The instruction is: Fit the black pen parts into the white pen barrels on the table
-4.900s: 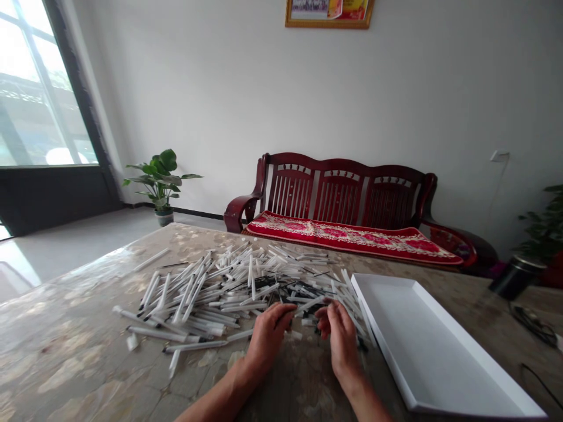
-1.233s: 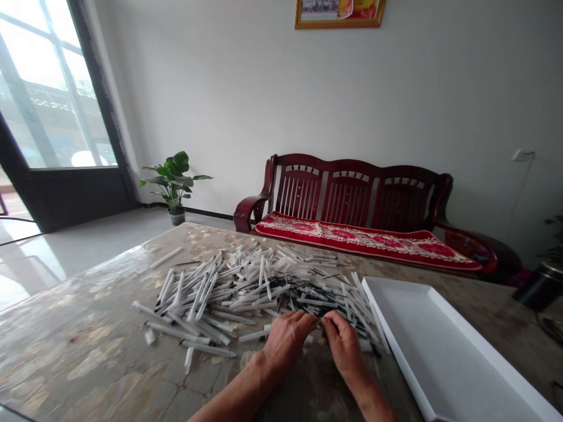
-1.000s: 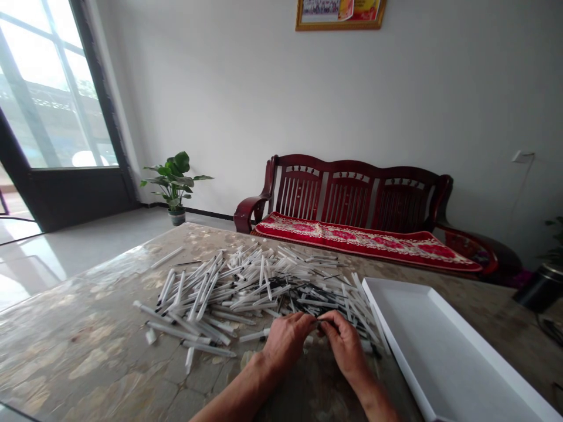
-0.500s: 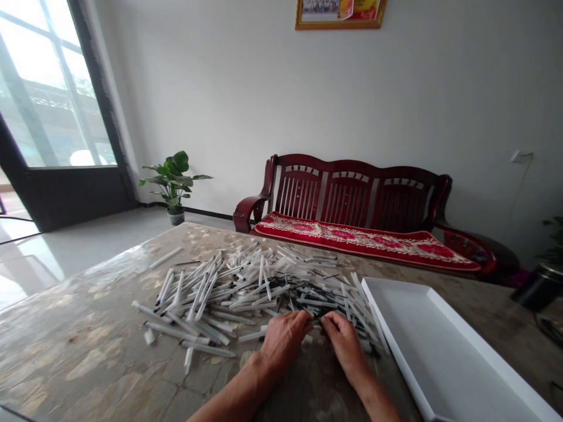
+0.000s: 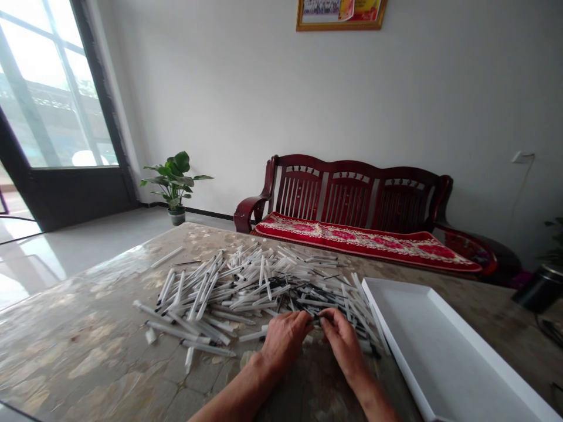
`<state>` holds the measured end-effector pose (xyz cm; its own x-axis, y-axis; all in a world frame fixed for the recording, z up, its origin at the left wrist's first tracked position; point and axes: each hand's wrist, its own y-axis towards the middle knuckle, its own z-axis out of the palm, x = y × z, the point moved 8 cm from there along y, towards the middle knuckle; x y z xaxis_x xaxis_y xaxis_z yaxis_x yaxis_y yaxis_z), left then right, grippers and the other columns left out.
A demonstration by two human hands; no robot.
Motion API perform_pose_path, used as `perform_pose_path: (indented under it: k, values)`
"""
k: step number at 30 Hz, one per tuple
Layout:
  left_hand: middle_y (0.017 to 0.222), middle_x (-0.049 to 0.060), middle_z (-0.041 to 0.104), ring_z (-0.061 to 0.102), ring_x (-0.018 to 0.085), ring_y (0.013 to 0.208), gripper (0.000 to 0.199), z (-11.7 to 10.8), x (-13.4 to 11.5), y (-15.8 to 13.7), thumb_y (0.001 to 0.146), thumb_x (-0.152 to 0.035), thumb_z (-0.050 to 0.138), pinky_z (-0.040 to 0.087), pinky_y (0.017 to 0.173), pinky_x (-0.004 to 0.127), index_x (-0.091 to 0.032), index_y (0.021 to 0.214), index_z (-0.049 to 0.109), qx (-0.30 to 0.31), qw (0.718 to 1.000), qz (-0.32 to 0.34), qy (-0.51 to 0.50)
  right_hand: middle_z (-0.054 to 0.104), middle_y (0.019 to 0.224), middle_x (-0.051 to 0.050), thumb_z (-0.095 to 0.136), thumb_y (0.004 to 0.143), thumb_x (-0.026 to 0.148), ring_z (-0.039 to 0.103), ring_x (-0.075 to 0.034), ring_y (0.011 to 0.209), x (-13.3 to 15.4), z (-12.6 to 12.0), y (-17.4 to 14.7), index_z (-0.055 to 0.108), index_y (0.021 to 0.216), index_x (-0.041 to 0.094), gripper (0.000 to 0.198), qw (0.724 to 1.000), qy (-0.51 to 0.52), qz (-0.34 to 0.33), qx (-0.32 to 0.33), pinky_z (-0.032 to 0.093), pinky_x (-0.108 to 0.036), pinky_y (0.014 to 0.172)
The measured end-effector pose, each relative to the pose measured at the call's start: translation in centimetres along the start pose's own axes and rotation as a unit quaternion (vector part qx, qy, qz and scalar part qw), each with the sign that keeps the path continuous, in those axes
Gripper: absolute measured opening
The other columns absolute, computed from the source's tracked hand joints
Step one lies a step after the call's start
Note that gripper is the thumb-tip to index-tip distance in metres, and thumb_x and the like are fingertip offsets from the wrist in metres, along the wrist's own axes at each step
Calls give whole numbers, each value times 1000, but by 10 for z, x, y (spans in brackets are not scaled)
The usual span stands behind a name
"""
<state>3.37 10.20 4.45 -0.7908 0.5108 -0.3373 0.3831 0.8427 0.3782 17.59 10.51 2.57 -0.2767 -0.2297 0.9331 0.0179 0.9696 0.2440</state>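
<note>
My left hand is closed in a pinch at the near edge of a heap of pen parts. Opposite it, my right hand pinches too, its fingertips almost meeting the left ones. Between them is a slim pen, mostly covered by the fingers, so its ends cannot be made out. The heap holds many whitish translucent barrels and caps. Thin black pieces, looking like refills, lie just beyond my hands.
A shallow white tray stands to the right of the heap on the patterned table. Past the table are a dark red wooden bench and a potted plant. A black container sits at the far right.
The fingers of my right hand have shifted slightly up and left at the pen, towards the left hand. My left hand has barely moved.
</note>
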Motion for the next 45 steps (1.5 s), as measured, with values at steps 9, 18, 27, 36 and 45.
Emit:
perform_pose_path:
  k: [9, 18, 27, 36, 45]
  values:
    - [85, 2, 75, 70, 17, 78, 11, -3, -1, 0, 94, -28, 56, 48, 70, 23, -24, 96, 66, -18, 1000, 3, 0, 69, 78, -2, 62, 82, 50, 60, -19, 68, 2, -1, 1, 68, 89, 20, 31, 1000, -6, -17, -11, 48, -26, 63]
    - [83, 1, 76, 71, 18, 78, 12, -1, -2, 0, 93, -31, 57, 48, 70, 24, -23, 95, 66, -26, 1000, 12, 3, 61, 63, 0, 56, 85, 51, 55, -18, 62, 1, -3, 1, 64, 72, 21, 34, 998, -60, -11, -11, 43, -26, 58]
    - [85, 2, 76, 72, 20, 81, 13, -1, -3, 1, 94, -30, 56, 48, 72, 26, -23, 95, 67, 2, 1000, -6, 11, 59, 61, 1, 56, 85, 53, 54, -17, 58, -5, -2, 1, 64, 73, 21, 36, 999, -46, 7, -17, 42, -25, 54]
    - [88, 1, 76, 71, 18, 81, 20, 5, 3, 0, 97, -28, 47, 45, 68, 24, -26, 103, 66, 69, 996, -37, -44, 64, 63, 0, 65, 77, 48, 59, -18, 58, -2, 2, 2, 68, 84, 20, 30, 997, 54, 48, 26, 42, -23, 47]
    - [107, 2, 71, 69, 18, 92, 21, -4, 3, -1, 89, -24, 58, 44, 70, 24, -26, 110, 61, 45, 992, -70, -91, 65, 66, -1, 71, 73, 51, 61, -18, 62, 2, 2, 1, 69, 83, 19, 34, 988, 140, 69, 13, 47, -24, 49]
